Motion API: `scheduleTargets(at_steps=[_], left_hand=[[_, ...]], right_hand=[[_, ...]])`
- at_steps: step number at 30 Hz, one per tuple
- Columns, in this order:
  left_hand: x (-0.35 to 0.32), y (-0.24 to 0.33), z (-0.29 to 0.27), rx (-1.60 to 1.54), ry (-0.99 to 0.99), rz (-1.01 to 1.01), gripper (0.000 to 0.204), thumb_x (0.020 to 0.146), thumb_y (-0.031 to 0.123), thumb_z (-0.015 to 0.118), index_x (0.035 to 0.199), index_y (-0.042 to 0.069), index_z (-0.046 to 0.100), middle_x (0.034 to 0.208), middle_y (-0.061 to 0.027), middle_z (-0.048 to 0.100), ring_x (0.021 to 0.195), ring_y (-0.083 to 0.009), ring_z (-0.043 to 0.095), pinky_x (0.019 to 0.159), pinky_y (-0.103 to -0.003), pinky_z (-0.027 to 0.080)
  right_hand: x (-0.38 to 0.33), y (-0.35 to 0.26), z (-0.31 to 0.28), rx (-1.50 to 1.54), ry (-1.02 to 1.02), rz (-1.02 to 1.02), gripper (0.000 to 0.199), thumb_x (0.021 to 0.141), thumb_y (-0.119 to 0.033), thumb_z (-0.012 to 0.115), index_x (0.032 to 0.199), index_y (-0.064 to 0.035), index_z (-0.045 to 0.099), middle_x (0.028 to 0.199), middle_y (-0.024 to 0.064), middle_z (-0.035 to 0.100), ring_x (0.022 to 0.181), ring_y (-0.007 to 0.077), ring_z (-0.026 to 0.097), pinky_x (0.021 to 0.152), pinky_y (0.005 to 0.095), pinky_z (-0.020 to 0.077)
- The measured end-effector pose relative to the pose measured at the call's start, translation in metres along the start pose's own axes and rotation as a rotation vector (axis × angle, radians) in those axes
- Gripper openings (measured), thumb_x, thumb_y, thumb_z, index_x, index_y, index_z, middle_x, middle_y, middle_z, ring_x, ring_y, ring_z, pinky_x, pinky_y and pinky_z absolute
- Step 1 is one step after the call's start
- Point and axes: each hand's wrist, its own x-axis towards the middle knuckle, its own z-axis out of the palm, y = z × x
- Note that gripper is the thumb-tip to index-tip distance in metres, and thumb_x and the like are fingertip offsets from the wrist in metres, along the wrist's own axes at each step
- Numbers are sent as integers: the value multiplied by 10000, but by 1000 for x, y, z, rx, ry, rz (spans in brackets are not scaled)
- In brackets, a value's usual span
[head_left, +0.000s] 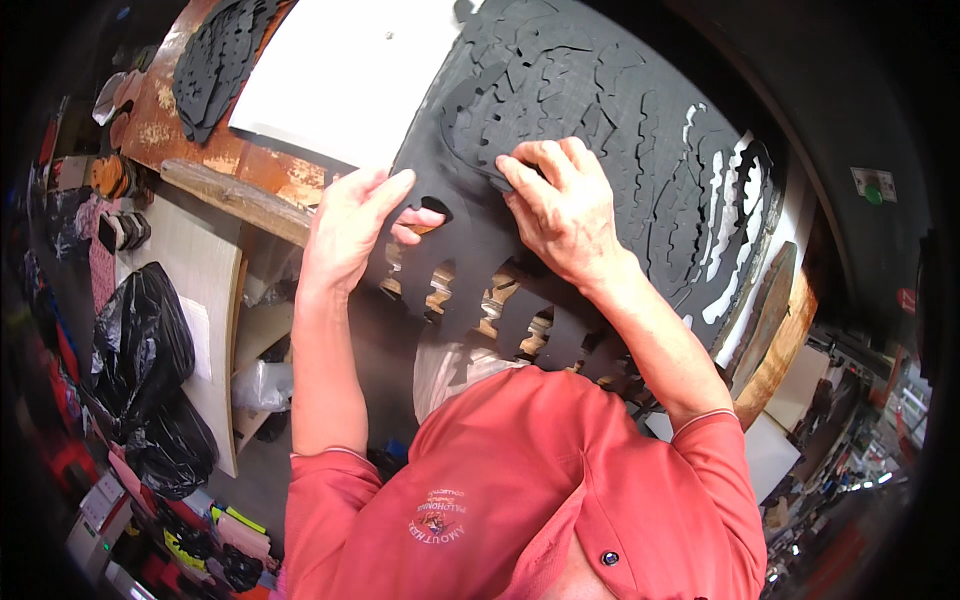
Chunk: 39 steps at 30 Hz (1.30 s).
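Head view: the left hand holds the perforated dark sheet between thumb and fingers, fingertips visible through it; the right hand pinches a dark piece. The sheet overhangs the table's near edge.

On the counter, a board lies between cut-out pieces, left, and a die-cut sheet, right, that overhangs in front

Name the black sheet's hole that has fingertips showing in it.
The hole beside the thumb of the left hand: its fingertips show there; the row of holes nearer the red shirt shows none.
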Motion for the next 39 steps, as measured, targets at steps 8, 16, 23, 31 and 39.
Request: scheduleTargets(at_steps=[8, 16, 23, 31, 39], left_hand=[[10, 3, -5, 70, -143, 3, 324, 1038, 294, 742, 1078, -26, 717, 945, -124, 798, 726, -121, 726, 666, -250, 582], [21, -5, 0, -24, -183, -9, 349, 1028, 214, 754, 1297, 10, 662, 1064, -43, 752, 852, -104, 714, 711, -251, 586], [15, -13, 20, -330, -194, 76, 324, 1019, 217, 764, 1268, 24, 688, 1147, -66, 759, 917, -94, 712, 736, -248, 576], [1, -8, 33, 86, 413, 568, 290, 1063, 121, 695, 1314, -24, 689, 1151, -89, 771, 1007, -128, 707, 884, -277, 577], [2, -12, 97, -162, -26, 300, 486, 967, 130, 824, 1379, -73, 667, 1223, -141, 739, 1038, -161, 737, 887, -304, 628]], right_hand=[[-4, -8, 2, 49, -28, 82, 278, 777, 16, 772, 1047, -14, 716, 996, 126, 693, 884, 306, 690, 769, 397, 597], [4, -25, -4, 158, -24, 216, 172, 860, -54, 790, 998, -23, 691, 941, 132, 695, 809, 312, 711, 708, 399, 598], [11, -26, -7, 169, -79, 312, 218, 909, -175, 824, 976, -1, 711, 889, 163, 708, 767, 362, 729, 676, 425, 599], [7, -15, -25, 394, -126, 694, 204, 945, -162, 773, 1013, 27, 738, 815, 171, 717, 662, 246, 678, 632, 362, 540], [-4, 7, -19, 856, -141, 880, 242, 1032, -231, 718, 1044, 9, 747, 831, -27, 670, 799, 65, 536, 716, 275, 473]])
